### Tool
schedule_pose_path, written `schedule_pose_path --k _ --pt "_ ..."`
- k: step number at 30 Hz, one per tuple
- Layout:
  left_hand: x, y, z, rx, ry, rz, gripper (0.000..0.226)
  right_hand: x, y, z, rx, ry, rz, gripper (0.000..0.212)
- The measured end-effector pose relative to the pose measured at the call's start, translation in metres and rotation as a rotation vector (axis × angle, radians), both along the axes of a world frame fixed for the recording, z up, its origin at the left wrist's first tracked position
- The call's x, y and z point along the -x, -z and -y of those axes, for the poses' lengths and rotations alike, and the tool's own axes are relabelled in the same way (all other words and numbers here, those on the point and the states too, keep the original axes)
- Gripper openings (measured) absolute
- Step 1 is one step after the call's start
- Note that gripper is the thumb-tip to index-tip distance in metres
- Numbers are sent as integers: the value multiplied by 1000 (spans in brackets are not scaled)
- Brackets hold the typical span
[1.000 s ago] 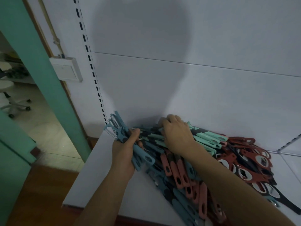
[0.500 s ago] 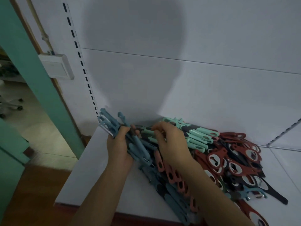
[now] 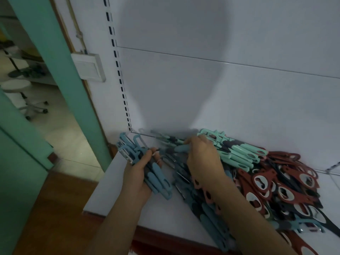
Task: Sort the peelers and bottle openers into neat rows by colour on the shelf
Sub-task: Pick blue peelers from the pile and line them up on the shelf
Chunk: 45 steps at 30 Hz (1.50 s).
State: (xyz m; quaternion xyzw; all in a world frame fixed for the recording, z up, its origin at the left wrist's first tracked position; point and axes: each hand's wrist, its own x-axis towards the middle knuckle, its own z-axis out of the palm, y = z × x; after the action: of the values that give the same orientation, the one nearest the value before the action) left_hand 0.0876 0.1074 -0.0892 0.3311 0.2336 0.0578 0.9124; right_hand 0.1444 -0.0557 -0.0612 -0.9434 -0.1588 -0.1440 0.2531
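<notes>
Left hand (image 3: 137, 173) grips blue peelers (image 3: 147, 168); right hand (image 3: 203, 159) pinches another.

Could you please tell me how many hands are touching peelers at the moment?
2: the left hand grips a blue peeler bundle at the shelf's left end; the right hand pinches a blue peeler in the pile.

- One head-worn view, looking forward and steeply down onto the white shelf (image 3: 117, 197) from close above.
- It faces the back panel (image 3: 239, 100); a green doorframe (image 3: 55, 70) fills the left edge.
</notes>
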Motion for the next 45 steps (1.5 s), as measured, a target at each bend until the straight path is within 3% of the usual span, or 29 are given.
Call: schedule_pose_path --k 5,9,12,16,19,21,23,25,29,40,45 --pt "5 -4 8 1 -9 24 35 21 -23 2 -459 44 -134 27" --pt "-3 -10 14 -82 -142 43 43 37 -9 -6 -606 100 -40 22" --pt "-8 -13 16 -70 -125 78 47 38 -4 -2 -737 88 -44 20" --pt "-8 -18 30 -37 -7 110 59 46 3 1 -571 -77 -18 22" --pt "-13 -17 43 -95 2 31 38 52 4 6 -465 -140 18 18" --pt "-18 -18 49 -101 0 4 26 56 0 17 -305 -91 99 14" --pt "-21 -18 53 -94 11 17 29 60 -9 35 -192 35 133 11" --pt "-23 -19 55 -85 41 35 32 61 -17 56 -120 168 46 10" --pt "-24 -23 67 -109 123 80 25 55 -18 80 189 224 -253 33" --pt "-23 -32 71 -82 323 5 19 44 -40 104 112 108 -489 21" --pt "-21 -35 70 -32 393 -6 16 42 -45 116 92 175 -415 24"
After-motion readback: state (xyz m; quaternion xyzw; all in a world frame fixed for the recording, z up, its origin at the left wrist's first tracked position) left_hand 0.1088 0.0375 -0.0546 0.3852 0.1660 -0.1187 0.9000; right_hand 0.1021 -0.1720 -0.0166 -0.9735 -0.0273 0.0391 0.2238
